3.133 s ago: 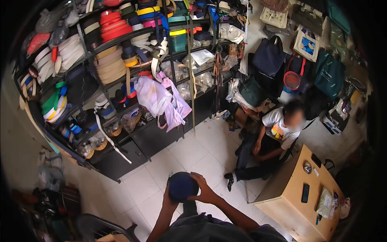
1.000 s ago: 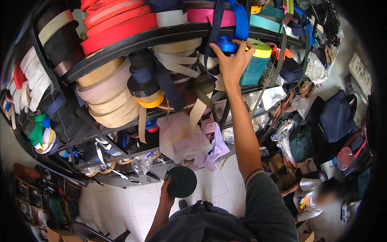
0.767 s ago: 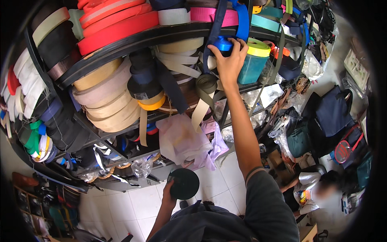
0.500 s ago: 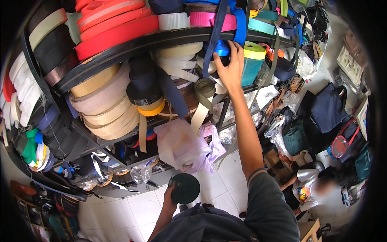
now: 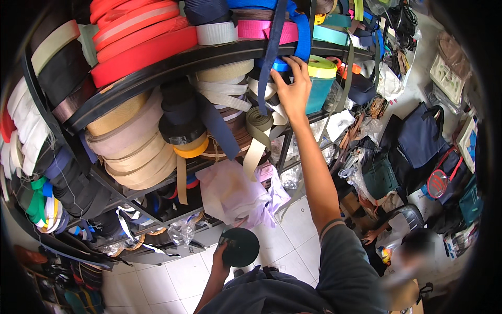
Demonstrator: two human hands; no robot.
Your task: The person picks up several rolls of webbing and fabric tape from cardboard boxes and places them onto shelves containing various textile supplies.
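In my left hand [image 5: 221, 257], low in the view, is a flat dark green roll of webbing [image 5: 240, 246]; the fingers close on its left edge. My right hand [image 5: 294, 90] reaches up into the shelf, thumb and fingers spread against a blue webbing roll [image 5: 280, 65] on top of a stack. A white roll [image 5: 263, 88] lies just below that thumb. Down past the hand's left side hangs a navy strap [image 5: 271, 57]. Close to its right stands a teal container [image 5: 320, 94] with a yellow-green roll [image 5: 322, 67] on top. Fingertips are partly hidden among the rolls.
A dark shelf bar [image 5: 172, 64] crosses above, with red rolls [image 5: 146, 57] on it. Beige rolls [image 5: 138, 162] and an olive roll [image 5: 259, 121] sit lower. A pale plastic bag [image 5: 230, 191] hangs below. At the lower right a person [image 5: 402, 256] sits near bags.
The shelf has shifted slightly left and down in the view. My right hand stays at the blue roll, a little lower. My left hand keeps the dark green roll. The seated person has leaned over.
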